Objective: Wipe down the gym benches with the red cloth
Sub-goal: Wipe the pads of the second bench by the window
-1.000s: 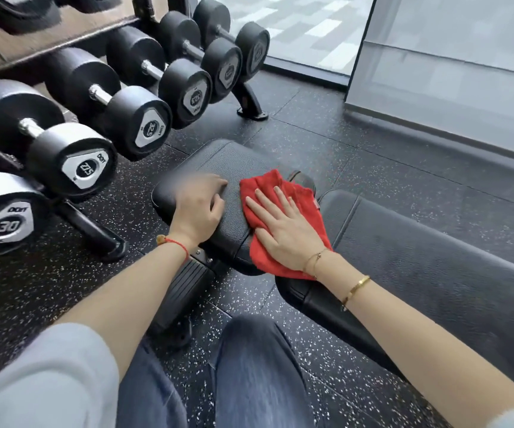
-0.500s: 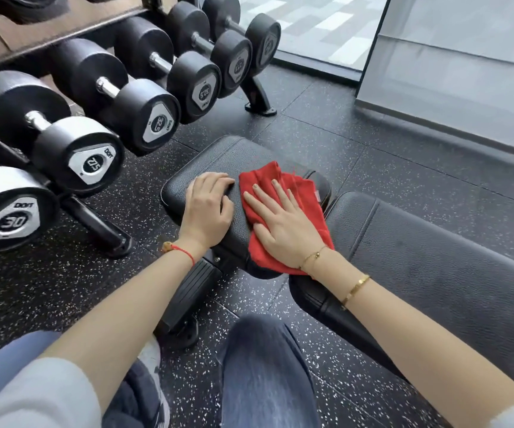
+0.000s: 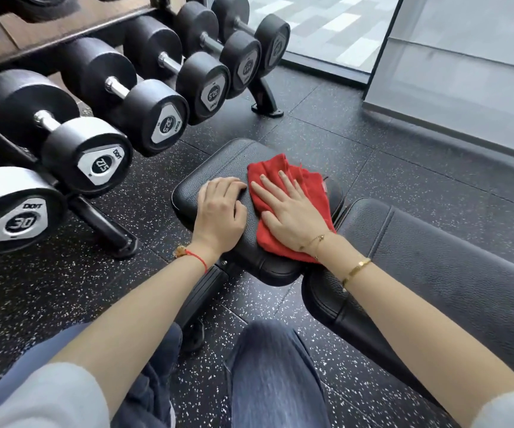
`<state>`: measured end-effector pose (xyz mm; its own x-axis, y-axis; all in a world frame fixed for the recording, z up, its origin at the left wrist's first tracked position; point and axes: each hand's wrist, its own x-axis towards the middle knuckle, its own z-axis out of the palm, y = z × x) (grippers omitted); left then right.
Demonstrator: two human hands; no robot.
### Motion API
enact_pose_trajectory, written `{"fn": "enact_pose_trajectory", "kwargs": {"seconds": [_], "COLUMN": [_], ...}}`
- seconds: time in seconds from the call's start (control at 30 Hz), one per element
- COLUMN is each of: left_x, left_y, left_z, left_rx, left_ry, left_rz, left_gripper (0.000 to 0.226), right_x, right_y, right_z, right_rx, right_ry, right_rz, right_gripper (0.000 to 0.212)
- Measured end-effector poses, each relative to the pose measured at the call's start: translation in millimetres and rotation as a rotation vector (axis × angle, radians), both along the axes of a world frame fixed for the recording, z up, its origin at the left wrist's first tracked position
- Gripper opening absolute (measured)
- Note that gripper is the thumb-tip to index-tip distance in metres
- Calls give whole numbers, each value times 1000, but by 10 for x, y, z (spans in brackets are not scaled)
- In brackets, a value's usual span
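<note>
We see the right hand lying flat on the red cloth, its fingers straight and spread, pressing the cloth down onto the seat pad of the black bench. The cloth covers the right part of the seat pad, bunched at its far edge and hanging a little over the near edge by the wrist. The left hand rests on the bare left part of the same pad, just beside the cloth; its fingers are bent over the pad's far-left surface and hold nothing that we can make out, and its thumb comes close to the cloth's edge. A red string bracelet sits on the left wrist, and two gold bracelets on the right forearm and wrist. The bench's long back pad runs off to the right, apart from the seat pad by a narrow gap. To the left stands a dumbbell rack with black dumbbells in a row, their end plates marked 30, 27.5 and 32.5 from near to far; the farther labels are too blurred for us to read. The floor is black rubber with white flecks. At the bottom we see knees in blue jeans and grey sleeves.
</note>
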<state>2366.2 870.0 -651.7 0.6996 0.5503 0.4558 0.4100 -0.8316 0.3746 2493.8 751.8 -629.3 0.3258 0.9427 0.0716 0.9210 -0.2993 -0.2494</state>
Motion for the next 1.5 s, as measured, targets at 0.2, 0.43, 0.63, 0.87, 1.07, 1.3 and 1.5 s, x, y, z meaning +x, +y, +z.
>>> {"fn": "enact_pose_trajectory", "kwargs": {"seconds": [0.2,0.43,0.63,0.87,1.07,1.3,1.5], "left_x": [-12,-20,-32,-105,-218,-258,-430], "left_y": [-3,-2,38,212,361,291,522], "left_z": [11,36,70,84,31,22,229], "left_rx": [-11,-4,38,31,51,40,-21], "left_ry": [39,72,107,115,110,82,63], "left_rz": [-19,-17,74,113,139,149,160], "left_gripper": [38,37,40,36,37,34,30], "right_x": [233,43,-85,153,-82,134,173], "right_y": [-9,318,-17,541,344,495,1128], "right_z": [33,67,-2,89,16,3,65], "right_rx": [-18,-52,10,-70,-12,-16,-66], "right_ry": [65,15,28,47,11,70,70], "right_rz": [-87,-128,14,-189,-24,-124,-108], "right_gripper": [57,59,59,58,60,58,58]}}
